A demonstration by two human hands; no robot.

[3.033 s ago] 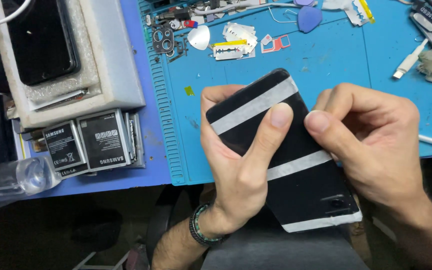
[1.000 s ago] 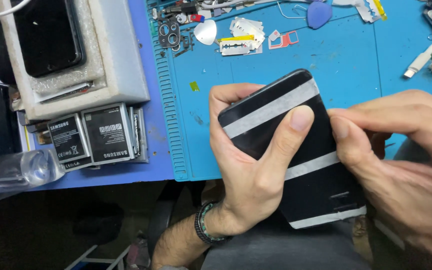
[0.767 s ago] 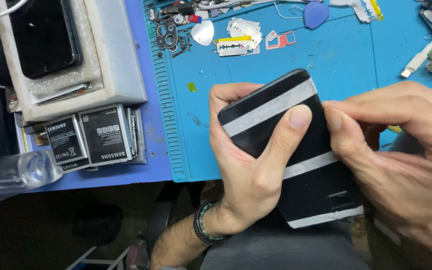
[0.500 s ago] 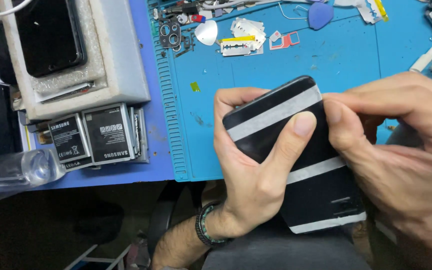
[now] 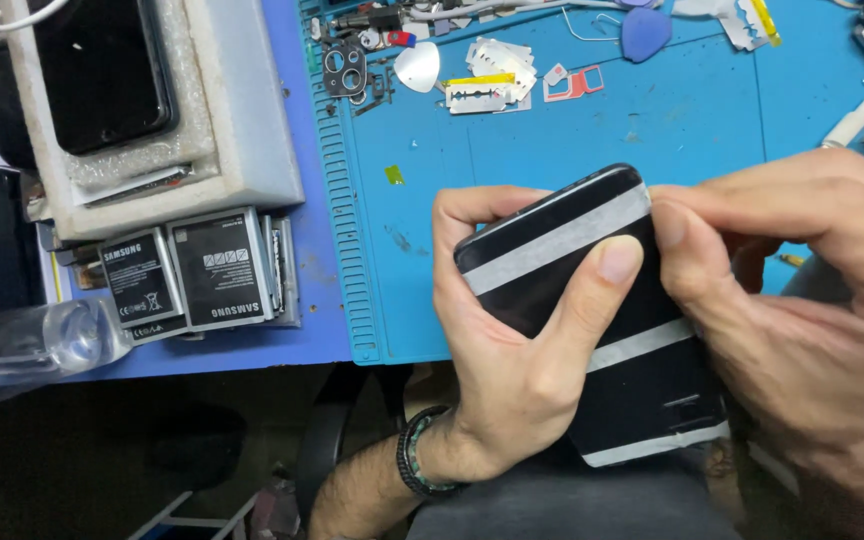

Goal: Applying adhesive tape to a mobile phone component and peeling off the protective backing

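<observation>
The black slab-shaped phone with three pale tape bands is held above the blue silicone work mat, at its near edge. The left hand cradles it, thumb pressed on the top band; the right hand pinches its right edge, seemingly at the tape's end. A careless pull could tear the tape. The grey foam-lined tray holds another dark phone.

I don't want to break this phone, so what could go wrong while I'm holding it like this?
The black phone is held past the edge of the blue mat, over your lap, so a slip of the left hand could drop it. The right hand presses at the upper tape strip; pulling there may loosen it.
</observation>
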